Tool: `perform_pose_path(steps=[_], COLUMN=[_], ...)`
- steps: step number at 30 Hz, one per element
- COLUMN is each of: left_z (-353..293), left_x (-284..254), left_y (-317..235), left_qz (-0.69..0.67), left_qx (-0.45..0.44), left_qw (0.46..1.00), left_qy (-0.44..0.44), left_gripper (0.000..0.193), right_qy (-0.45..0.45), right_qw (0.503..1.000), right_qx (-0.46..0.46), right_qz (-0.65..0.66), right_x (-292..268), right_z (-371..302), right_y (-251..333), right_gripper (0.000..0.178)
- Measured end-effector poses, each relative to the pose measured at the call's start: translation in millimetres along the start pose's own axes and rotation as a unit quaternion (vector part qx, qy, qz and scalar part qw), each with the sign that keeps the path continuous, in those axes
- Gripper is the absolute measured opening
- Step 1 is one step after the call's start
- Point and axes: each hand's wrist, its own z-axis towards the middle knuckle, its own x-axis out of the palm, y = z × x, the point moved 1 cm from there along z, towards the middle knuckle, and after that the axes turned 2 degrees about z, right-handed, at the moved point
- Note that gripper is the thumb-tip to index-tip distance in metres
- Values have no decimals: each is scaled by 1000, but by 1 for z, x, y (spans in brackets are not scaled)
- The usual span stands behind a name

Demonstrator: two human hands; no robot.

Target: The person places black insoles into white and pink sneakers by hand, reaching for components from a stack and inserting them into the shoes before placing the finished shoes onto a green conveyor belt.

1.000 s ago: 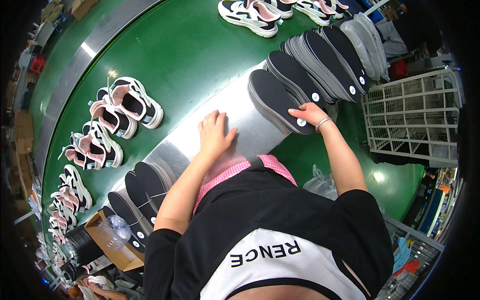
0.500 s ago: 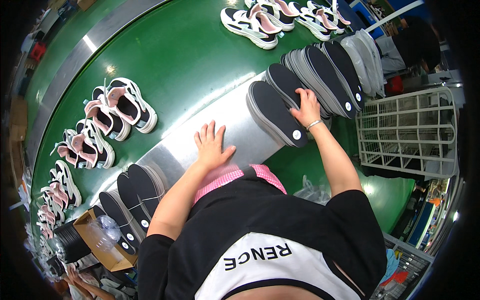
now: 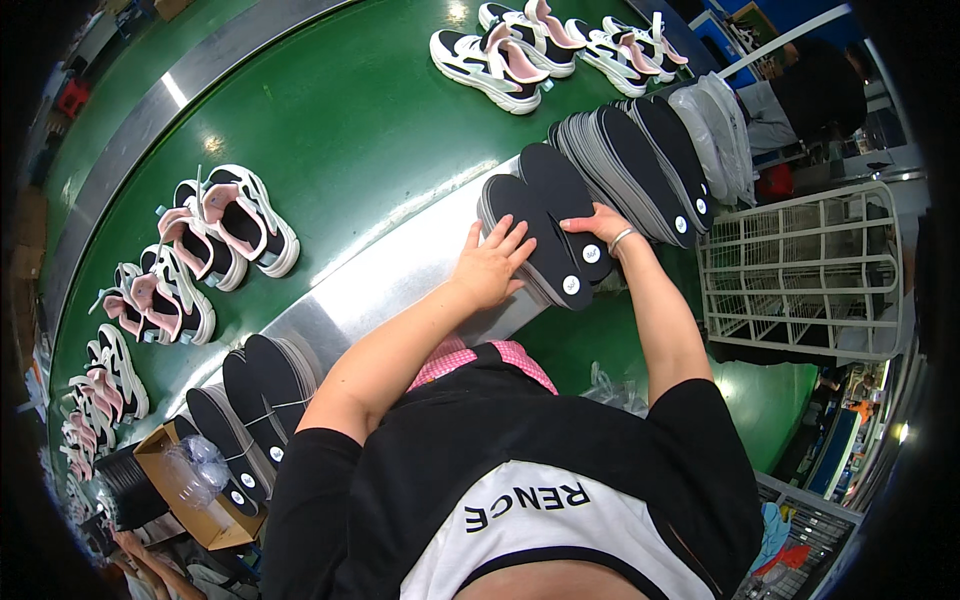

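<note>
The left hand (image 3: 490,265) lies flat, fingers spread, on a small stack of black insoles (image 3: 545,235) at the near edge of the metal bench (image 3: 370,290). The right hand (image 3: 597,222) rests on the same stack; its grip looks loose, though the fingers are partly hidden. Just beside them leans a long row of insoles (image 3: 650,160). Pink-and-white sneakers (image 3: 235,225) sit on the green belt (image 3: 340,130) beyond.

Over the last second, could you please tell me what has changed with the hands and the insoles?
The left hand moved rightward off the bare metal ledge onto the small stack of black insoles. The right hand stayed on that stack, now both hands rest on it. The sneakers on the green belt look unchanged.
</note>
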Motion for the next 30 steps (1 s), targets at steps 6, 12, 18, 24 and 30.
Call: perform_pose_path(steps=[6,12,18,24,30], left_z=[3,8,12,13,25], left_x=[-2,-5,-3,4,23], left_y=[0,-2,-5,-4,-11], left_qz=[22,29,22,26,-8], left_qx=[-2,8,4,14,-2], left_qw=[999,998,998,999,1000], left_qy=[37,54,56,39,-2], left_gripper=[59,63,67,73,79], right_qy=[-356,-337,-1,-47,-218], right_qw=[812,778,996,998,927], right_qx=[-263,-176,-84,19,-75], right_qz=[-379,-500,27,23,-296], right_x=[20,24,-15,-37,-39], right_z=[-31,-2,-12,4,5], right_y=[18,-19,9,-4,-7], right_gripper=[71,73,56,71,64])
